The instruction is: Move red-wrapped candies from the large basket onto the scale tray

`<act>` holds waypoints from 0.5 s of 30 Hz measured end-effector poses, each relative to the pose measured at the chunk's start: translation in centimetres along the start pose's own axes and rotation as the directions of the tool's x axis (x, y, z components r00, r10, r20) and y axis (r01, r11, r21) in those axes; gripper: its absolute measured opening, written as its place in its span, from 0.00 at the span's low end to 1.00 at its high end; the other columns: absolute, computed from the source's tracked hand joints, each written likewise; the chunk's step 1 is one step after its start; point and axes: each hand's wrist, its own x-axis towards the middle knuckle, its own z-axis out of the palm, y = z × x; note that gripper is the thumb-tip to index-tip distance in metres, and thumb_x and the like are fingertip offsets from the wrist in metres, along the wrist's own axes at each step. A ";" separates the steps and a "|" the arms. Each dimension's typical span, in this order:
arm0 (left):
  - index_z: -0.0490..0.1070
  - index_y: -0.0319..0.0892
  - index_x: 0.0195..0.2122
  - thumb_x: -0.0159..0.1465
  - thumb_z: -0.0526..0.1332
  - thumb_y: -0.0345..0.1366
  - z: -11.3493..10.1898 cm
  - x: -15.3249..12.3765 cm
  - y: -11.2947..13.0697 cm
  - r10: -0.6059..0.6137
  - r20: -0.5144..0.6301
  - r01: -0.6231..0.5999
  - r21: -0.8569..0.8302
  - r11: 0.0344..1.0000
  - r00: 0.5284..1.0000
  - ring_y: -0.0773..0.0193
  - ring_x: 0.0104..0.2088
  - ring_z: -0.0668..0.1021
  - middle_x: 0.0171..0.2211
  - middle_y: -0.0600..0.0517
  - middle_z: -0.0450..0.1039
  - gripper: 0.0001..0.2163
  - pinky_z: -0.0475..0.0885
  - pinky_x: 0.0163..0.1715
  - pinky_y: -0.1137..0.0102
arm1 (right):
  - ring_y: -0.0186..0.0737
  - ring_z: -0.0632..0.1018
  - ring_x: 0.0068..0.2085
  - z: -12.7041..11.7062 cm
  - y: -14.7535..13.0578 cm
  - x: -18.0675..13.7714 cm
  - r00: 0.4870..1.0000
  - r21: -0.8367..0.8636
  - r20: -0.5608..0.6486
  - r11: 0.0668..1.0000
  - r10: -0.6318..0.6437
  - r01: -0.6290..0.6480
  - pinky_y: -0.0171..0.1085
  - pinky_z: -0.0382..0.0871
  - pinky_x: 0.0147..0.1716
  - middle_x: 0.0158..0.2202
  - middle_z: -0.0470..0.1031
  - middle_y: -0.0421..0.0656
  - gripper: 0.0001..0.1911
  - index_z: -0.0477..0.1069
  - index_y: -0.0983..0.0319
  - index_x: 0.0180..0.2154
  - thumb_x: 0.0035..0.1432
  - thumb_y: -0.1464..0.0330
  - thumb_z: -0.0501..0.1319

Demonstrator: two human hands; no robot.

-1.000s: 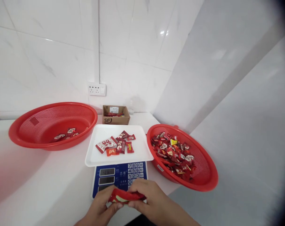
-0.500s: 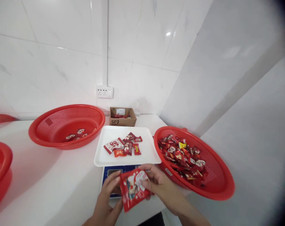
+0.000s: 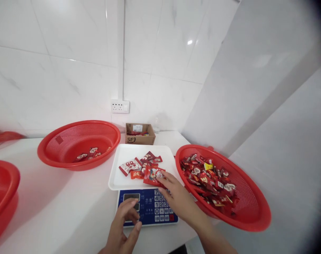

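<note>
My right hand (image 3: 173, 195) reaches over the blue scale keypad (image 3: 147, 208) and pinches a red snack packet (image 3: 153, 175) at the front of the white weighing tray (image 3: 123, 181). Several small red candy packets (image 3: 139, 164) lie on the tray beside it. My left hand (image 3: 124, 227) hovers near the scale's front left corner, fingers loosely apart and holding nothing.
A red mesh basket (image 3: 245, 215) full of wrapped candies stands to the right. Another red basket (image 3: 57, 157) with a few candies sits at the left, and part of a third (image 3: 3, 187) at the far left. A small cardboard box (image 3: 140, 134) stands at the wall, under a socket (image 3: 120, 106).
The red packet held in both hands near me has been carried forward onto the tray by my right hand. My left hand has let go of it. The view shifted slightly.
</note>
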 end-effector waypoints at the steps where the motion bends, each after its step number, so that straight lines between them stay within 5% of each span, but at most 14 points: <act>1: 0.56 0.51 0.59 0.64 0.54 0.28 0.0 -0.1 -0.1 -0.001 0.014 0.001 -0.002 1.000 1.000 0.64 0.34 0.77 0.47 0.45 0.67 0.22 0.78 0.34 0.67 | 0.51 0.64 0.63 0.3 -0.1 0.2 1.000 -0.025 -0.004 1.000 -0.006 0.006 0.52 0.58 0.61 0.63 0.62 0.53 0.20 0.71 0.63 0.54 0.63 0.69 0.53; 6: 0.60 0.50 0.57 0.66 0.54 0.34 0.4 -0.1 -0.4 -0.041 -0.028 0.039 -0.041 0.998 0.999 0.65 0.32 0.76 0.45 0.46 0.67 0.17 0.76 0.33 0.68 | 0.54 0.65 0.62 1.4 -0.2 1.0 0.985 -0.030 -0.139 0.994 -0.104 0.101 0.55 0.61 0.59 0.60 0.65 0.55 0.19 0.72 0.64 0.52 0.61 0.70 0.55; 12: 0.65 0.48 0.52 0.67 0.53 0.41 1.3 0.3 0.2 -0.069 -0.212 0.058 -0.055 0.997 0.975 0.65 0.29 0.73 0.39 0.48 0.67 0.13 0.74 0.29 0.69 | 0.42 0.78 0.38 2.3 0.3 -2.3 0.833 0.157 -0.467 0.899 -0.297 0.409 0.40 0.74 0.39 0.35 0.78 0.48 0.10 0.74 0.59 0.37 0.63 0.70 0.54; 15: 0.64 0.48 0.52 0.67 0.53 0.39 -0.3 0.5 0.2 -0.025 -0.267 0.041 0.055 0.998 0.963 0.64 0.30 0.75 0.38 0.48 0.69 0.13 0.75 0.31 0.67 | 0.43 0.75 0.29 3.9 2.2 -5.1 0.868 0.223 -0.458 0.920 -0.193 0.322 0.41 0.71 0.31 0.26 0.75 0.46 0.13 0.74 0.58 0.28 0.62 0.67 0.55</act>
